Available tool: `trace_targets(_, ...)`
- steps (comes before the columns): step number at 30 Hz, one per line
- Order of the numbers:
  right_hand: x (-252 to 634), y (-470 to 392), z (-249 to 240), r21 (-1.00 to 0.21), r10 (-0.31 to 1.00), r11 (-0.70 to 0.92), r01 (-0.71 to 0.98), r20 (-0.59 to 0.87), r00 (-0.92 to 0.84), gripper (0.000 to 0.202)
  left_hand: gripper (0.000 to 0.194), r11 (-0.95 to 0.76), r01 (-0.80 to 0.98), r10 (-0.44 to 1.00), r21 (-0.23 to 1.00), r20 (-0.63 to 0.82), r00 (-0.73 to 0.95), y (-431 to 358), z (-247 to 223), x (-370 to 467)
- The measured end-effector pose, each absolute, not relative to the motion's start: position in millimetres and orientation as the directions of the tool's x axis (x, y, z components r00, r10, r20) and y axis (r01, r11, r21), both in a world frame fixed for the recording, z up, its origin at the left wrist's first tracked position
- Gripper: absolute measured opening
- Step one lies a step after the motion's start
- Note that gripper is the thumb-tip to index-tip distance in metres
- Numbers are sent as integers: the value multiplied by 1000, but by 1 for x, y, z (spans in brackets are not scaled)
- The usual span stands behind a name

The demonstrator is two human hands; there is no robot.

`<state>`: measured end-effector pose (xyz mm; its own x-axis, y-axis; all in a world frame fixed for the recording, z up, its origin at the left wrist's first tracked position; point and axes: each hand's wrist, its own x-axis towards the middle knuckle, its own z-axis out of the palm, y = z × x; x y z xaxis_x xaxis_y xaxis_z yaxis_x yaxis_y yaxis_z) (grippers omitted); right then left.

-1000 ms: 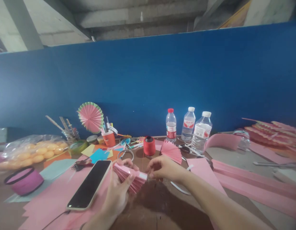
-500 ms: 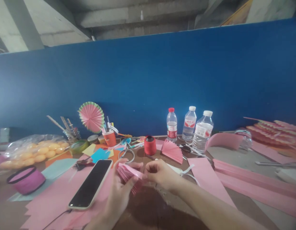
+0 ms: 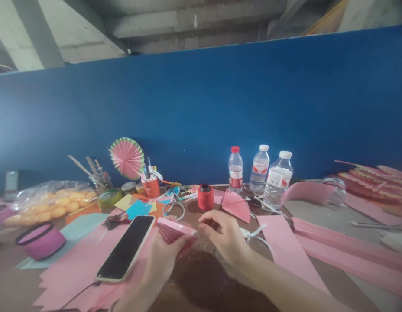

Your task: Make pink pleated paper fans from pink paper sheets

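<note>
Left hand [image 3: 162,255] pinching pleated pink paper [image 3: 172,227], right hand [image 3: 226,237], grip unclear, brown table [image 3: 191,290], blue partition [image 3: 201,99], concrete ceiling [image 3: 149,27]

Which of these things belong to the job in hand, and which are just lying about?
Part of the job, it seems:
pleated pink paper, held in the left hand
similar pink fan
perhaps red spool

Apparently just lying about:
phone
bag of orange balls
red-capped bottle
purple container
</note>
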<state>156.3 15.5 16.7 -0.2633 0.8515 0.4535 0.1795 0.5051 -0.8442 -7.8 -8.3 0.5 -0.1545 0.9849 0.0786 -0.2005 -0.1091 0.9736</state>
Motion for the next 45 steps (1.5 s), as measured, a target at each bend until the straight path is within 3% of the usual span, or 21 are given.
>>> trace_targets(2,158,10,20,-647,704,710,277,649,-289,11,38,-161,-153,977,975,135,-167,-9,2,-6)
trace_targets(5,156,3,22,-513,620,782,353,698,-358,14,38,-253,-10,928,967,240,-286,-12,6,-4)
trace_targets(8,152,1,18,-519,642,764,384,670,-373,15,40,-237,167,866,957,286,-410,-16,9,-3)
trace_targets(12,149,1,13,-543,675,734,408,645,-357,15,39,-174,251,841,952,276,-466,-16,8,-4)
trace_targets(20,150,-1,20,-570,715,696,437,606,-348,15,38,-159,243,844,957,260,-469,-19,6,-1)
trace_targets(29,148,-1,18,-510,692,709,488,636,-341,12,41,-105,301,835,948,248,-492,-18,-3,-3)
trace_targets(41,150,-3,24,-590,732,679,436,588,-345,12,39,-203,180,853,962,264,-450,-18,4,0)
trace_targets(45,150,-2,21,-551,716,693,465,602,-353,13,37,-206,146,863,968,250,-439,-19,0,0)
